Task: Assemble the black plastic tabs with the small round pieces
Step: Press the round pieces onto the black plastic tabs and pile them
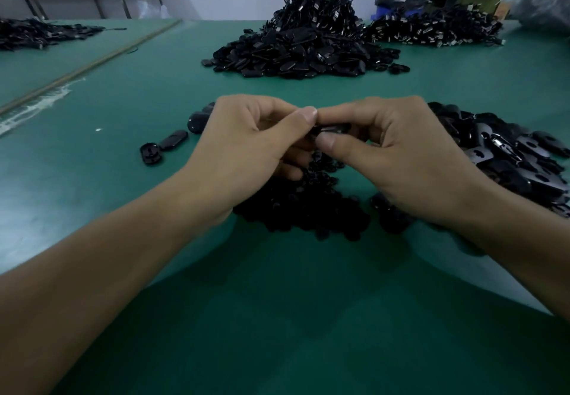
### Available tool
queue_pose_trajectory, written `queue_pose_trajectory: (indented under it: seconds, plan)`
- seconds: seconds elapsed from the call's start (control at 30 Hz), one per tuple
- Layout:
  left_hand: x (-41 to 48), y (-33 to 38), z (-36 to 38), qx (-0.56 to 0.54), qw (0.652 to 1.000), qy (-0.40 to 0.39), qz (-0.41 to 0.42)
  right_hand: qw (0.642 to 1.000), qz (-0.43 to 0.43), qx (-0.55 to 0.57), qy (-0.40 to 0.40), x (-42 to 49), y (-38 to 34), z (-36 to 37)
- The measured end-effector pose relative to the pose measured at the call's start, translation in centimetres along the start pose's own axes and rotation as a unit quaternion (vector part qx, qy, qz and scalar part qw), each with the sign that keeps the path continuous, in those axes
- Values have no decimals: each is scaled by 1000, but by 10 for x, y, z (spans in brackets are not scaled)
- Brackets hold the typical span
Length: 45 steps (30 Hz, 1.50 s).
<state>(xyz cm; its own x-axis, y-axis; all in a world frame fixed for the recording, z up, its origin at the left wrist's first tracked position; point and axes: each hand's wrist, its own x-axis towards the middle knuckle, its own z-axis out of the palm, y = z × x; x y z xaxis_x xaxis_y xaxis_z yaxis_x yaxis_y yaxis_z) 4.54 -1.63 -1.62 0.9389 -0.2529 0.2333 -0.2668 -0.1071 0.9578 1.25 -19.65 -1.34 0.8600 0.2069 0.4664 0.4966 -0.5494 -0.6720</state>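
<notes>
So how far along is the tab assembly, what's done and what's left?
Done: perhaps the few loose pieces left of the hands; I cannot confirm they are assembled. In hand: left hand and right hand pinch one black tab between them. Left: the heap of small round pieces under the hands and the tab pile at right, so most remains.

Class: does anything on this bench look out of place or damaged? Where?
Two black pieces lie loose left of the left hand, apart from the heaps. A whitish scuffed streak mars the green table far left.
</notes>
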Motion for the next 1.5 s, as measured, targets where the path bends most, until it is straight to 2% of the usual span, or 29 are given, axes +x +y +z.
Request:
queue_pose_trajectory:
  seconds: [0.1, 0.23, 0.47, 0.67, 0.8, 0.9, 0.97, 1.03, 1.1, 1.17, 1.2, 1.37, 1.5]
  plan:
    - [1, -1, -2, -51, 999, 1, -18, 999, 23, 45, -13, -1, -3, 2]
    - [3, 0, -4, -65, 998, 16, -10, 989, 57, 135, 8, 2, 1, 0]
    - [1, 0, -6, 42, 998, -6, 37, 981, 91, 161, 51, 4, 7, -1]
    - [-1, -1, -3, 37, 998, 3, 53, 978, 99, 175, 59, 5, 6, 0]
    - [-2, 1, 1, -33, 998, -2, 47, 950, 126, 280, 57, 5, 0, 1]
    - [-4, 0, 4, -29, 998, -18, 43, 933, 139, 329, 50, 4, -3, 3]
    - [-4, -1, 4, -7, 999, -11, 49, 943, 139, 300, 33, 4, -3, 4]
    - [-3, -2, 3, 11, 998, 7, 58, 965, 137, 222, 30, 3, 0, 3]
    - [-1, -3, 1, 16, 997, 25, 69, 991, 112, 53, 42, 4, 7, 0]
    - [1, -3, 0, 6, 997, 39, 71, 990, 91, -105, 28, 3, 11, -3]
    - [2, -3, 0, -1, 997, 43, 67, 986, 87, -142, 11, 3, 11, -3]
    - [2, -3, -1, -30, 998, 37, 49, 976, 77, -200, -40, 4, 10, 0]
    - [1, -3, -2, -2, 998, 29, 57, 969, 81, -224, -66, 5, 11, 2]
